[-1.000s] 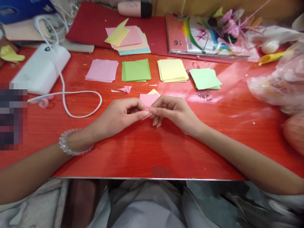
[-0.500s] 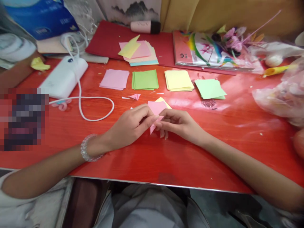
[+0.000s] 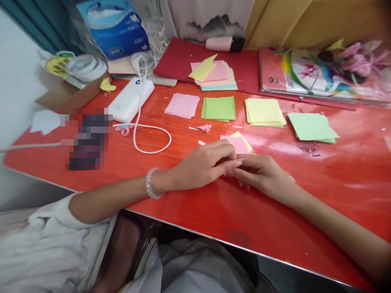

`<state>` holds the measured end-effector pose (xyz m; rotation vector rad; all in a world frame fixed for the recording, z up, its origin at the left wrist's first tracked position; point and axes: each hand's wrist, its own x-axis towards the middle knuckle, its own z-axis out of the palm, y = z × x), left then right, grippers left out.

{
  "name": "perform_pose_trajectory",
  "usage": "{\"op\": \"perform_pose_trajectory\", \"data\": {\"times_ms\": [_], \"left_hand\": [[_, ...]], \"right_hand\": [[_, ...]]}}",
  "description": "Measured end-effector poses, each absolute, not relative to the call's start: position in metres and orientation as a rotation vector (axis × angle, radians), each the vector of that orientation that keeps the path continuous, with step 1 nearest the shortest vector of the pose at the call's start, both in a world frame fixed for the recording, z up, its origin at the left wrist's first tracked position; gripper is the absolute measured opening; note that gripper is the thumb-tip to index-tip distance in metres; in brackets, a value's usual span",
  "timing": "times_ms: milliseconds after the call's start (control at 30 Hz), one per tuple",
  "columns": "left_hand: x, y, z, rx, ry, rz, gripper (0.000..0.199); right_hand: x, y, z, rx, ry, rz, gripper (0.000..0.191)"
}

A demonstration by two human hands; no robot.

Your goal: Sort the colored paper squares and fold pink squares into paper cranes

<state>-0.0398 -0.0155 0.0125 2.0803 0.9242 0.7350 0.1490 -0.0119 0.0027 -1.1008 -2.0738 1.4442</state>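
Note:
My left hand [image 3: 210, 163], with a clear bead bracelet [image 3: 152, 183] at its wrist, meets my right hand [image 3: 264, 176] just above the red table. The fingertips of both are pinched together on a small folded pink paper, almost wholly covered by the fingers. Right behind them lie a pink square sheet [image 3: 236, 144] and a yellow sheet [image 3: 247, 142] partly under it. A small folded pink paper piece [image 3: 205, 128] rests beyond my left hand, near some white scraps.
Paper stacks stand in a row: pink [image 3: 182, 105], green [image 3: 219, 108], yellow [image 3: 265, 112], light green [image 3: 312, 126]. More coloured sheets [image 3: 218, 83] lie on a red folder [image 3: 174, 61]. At left are a white power bank [image 3: 131, 99], its cable [image 3: 152, 151] and a pixelated dark object [image 3: 88, 142].
The view has swung left, so the table things sit further right. Both hands remain together; the folded pink paper, plainly visible between the fingertips before, is now mostly hidden by them.

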Motion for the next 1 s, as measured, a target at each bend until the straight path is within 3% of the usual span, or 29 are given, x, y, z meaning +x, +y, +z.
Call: {"op": "perform_pose_trajectory", "data": {"times_ms": [167, 400, 733, 900, 1000], "left_hand": [[-0.041, -0.013, 0.016, 2.003, 0.946, 0.647, 0.022], [-0.043, -0.005, 0.017, 1.761, 0.971, 0.581, 0.026], [-0.042, -0.012, 0.014, 1.91, 1.077, 0.595, 0.035], [-0.041, -0.013, 0.017, 1.634, 0.96, 0.47, 0.037], [-0.039, -0.012, 0.015, 1.539, 0.93, 0.508, 0.03]], "right_hand": [[0.149, -0.011, 0.005, -1.051, -2.129, 1.394, 0.021], [0.151, -0.012, 0.003, -1.011, -1.8, 1.647, 0.025], [0.151, -0.01, 0.001, -0.942, -1.845, 1.741, 0.025], [0.152, -0.008, 0.001, -0.815, -1.838, 1.793, 0.023], [0.154, -0.008, -0.001, -0.766, -1.819, 1.778, 0.02]]}}
